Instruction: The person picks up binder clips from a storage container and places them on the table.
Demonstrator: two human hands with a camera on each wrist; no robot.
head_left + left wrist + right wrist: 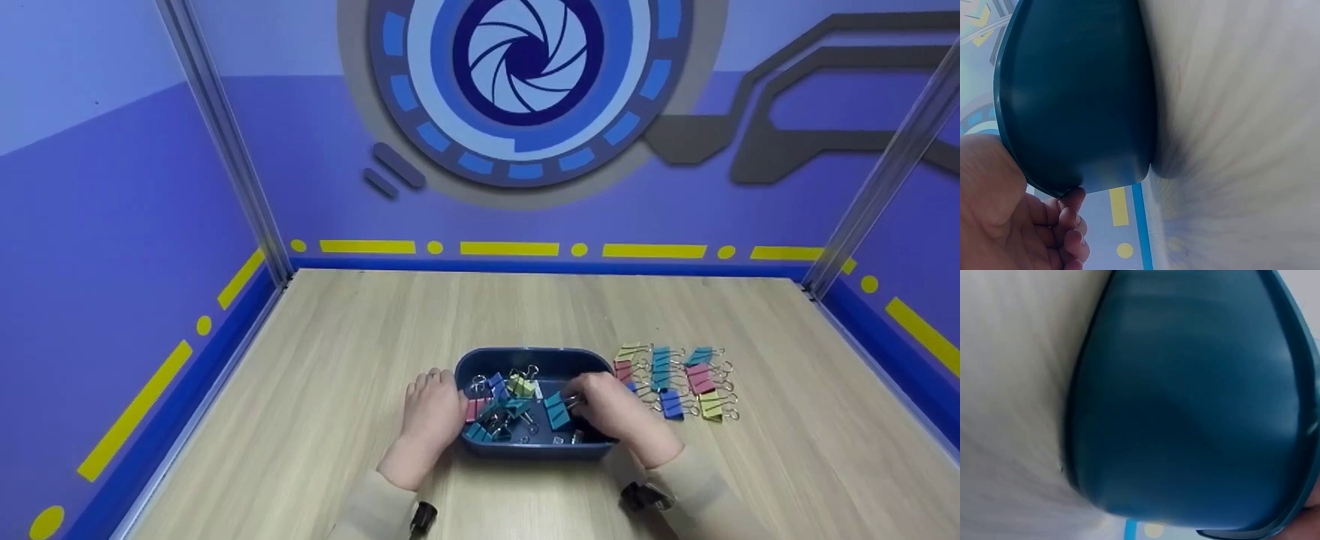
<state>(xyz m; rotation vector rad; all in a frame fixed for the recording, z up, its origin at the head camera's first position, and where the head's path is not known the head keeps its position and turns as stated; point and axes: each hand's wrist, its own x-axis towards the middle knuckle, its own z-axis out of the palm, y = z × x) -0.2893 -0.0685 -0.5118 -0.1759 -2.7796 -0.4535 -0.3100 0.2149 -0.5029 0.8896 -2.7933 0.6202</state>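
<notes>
A dark blue plastic bin (536, 451) holds several binder clips, most of them heaped in its left half. My left hand (435, 409) grips the bin's left rim; in the left wrist view its fingers (1075, 236) curl by the rim's outer side. Over the right rim, my right hand (611, 405) reaches into the bin, its fingertips pinching the wire handles of a teal binder clip (557, 411). Its fingertips are partly hidden. Beside the teal clip lie a yellow binder clip (521, 385), a blue binder clip (497, 385) and a pink binder clip (476, 409).
Right of the bin, several binder clips lie in rows on the wooden table (345, 337), among them a pink clip (700, 378), a blue clip (672, 403) and a yellow clip (711, 406). Blue-purple panels (300, 165) enclose the table's back and sides.
</notes>
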